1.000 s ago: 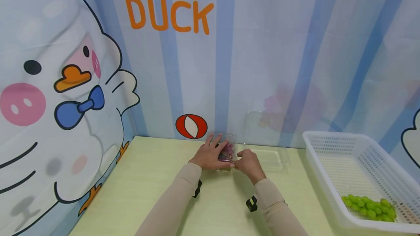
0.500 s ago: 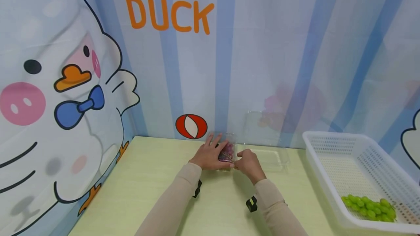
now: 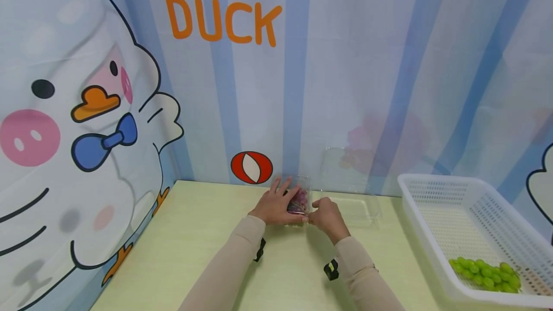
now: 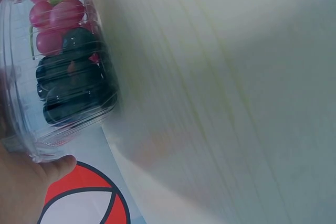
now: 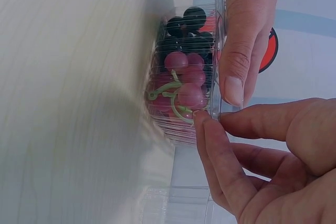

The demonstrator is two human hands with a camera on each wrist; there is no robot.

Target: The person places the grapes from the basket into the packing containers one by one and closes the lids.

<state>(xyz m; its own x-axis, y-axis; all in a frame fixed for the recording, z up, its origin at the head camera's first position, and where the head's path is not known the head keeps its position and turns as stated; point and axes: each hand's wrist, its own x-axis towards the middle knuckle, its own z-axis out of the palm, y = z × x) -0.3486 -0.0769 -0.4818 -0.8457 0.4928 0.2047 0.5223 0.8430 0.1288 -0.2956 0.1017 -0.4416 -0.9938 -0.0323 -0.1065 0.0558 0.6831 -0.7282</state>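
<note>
A clear plastic container (image 5: 219, 19) with its lid down stands near the table's back edge. Pink grapes (image 5: 184, 95) with green stems and dark grapes (image 4: 73, 85) show through its ribbed wall. My left hand (image 3: 275, 205) lies across the lid, fingers spread and thumb along the front edge. At the front right corner my right hand (image 3: 327, 217) pinches the container's rim between thumb and fingers. The right wrist view shows my left thumb just above that pinch. In the left wrist view only part of my left hand appears at the lower left.
Right of my hands stands another clear container (image 3: 354, 208), its lid (image 3: 345, 169) raised against the striped curtain (image 3: 337, 61). A white perforated basket (image 3: 425, 239) at the far right holds green grapes (image 3: 486, 274). The pale table (image 3: 173, 253) extends to the left.
</note>
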